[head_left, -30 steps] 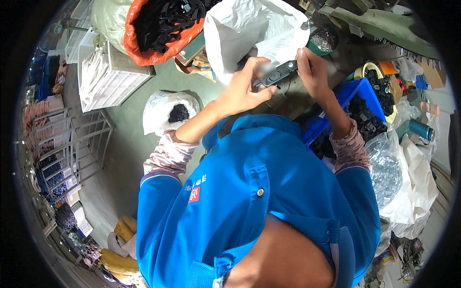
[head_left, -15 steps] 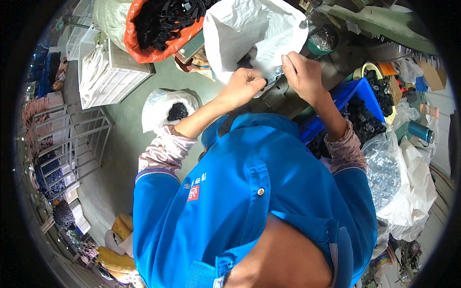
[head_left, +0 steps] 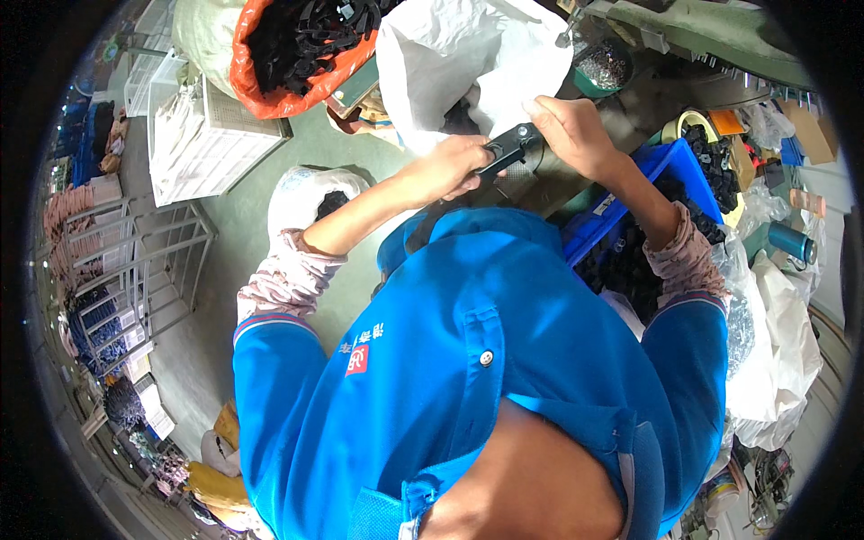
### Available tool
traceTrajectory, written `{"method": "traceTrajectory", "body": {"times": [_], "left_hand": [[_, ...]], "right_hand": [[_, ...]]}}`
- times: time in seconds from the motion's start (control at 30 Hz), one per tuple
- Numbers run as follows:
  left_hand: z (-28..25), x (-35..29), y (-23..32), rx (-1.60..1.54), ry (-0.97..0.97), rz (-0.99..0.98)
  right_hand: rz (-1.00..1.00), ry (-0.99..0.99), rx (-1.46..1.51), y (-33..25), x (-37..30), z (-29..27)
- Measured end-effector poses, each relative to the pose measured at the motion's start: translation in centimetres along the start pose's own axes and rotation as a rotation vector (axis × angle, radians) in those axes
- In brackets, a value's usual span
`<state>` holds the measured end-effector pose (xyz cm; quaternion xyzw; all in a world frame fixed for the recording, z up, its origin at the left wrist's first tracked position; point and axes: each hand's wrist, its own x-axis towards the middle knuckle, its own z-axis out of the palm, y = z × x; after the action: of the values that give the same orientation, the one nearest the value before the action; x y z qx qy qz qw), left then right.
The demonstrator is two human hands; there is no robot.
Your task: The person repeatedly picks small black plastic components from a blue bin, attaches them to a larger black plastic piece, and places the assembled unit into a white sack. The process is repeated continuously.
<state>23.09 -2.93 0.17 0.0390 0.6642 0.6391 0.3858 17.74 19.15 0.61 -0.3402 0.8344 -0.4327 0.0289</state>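
Note:
A dark, elongated part with a small round shiny spot near its end (head_left: 515, 142) is gripped by my left hand (head_left: 452, 167), its fingers wrapped round the near end. My right hand (head_left: 576, 137) is closed beside the part's other end, thumb and finger pressed together; what they pinch, if anything, is too small to make out. Both hands are in front of a large open white sack (head_left: 441, 54) with some dark pieces inside. Beneath the part lies a greyish metal machine surface (head_left: 540, 187).
A blue crate (head_left: 612, 211) of black parts stands by my right forearm. An orange sack (head_left: 241, 81) of black parts, a white bag (head_left: 292, 202) and a white crate (head_left: 229, 135) are to the left. Behind my right hand are a green tub (head_left: 601, 74) of small metal pieces and a machine arm (head_left: 711, 40).
The part in my left hand has turned and now shows more of its dark length. My left hand has shifted slightly left, and my right elbow has swung outward.

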Motion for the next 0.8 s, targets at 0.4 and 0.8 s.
{"method": "traceTrajectory", "body": {"times": [0.4,0.8], "left_hand": [[2.2,1.6,0.0,-0.540,0.123,-0.207],[1.7,0.2,-1.3,-0.272,-0.004,-0.185]], "right_hand": [[0.154,0.368,-0.195,3.2,-1.1,3.5],[-0.028,-0.020,0.112,0.1,-1.2,0.7]]}}
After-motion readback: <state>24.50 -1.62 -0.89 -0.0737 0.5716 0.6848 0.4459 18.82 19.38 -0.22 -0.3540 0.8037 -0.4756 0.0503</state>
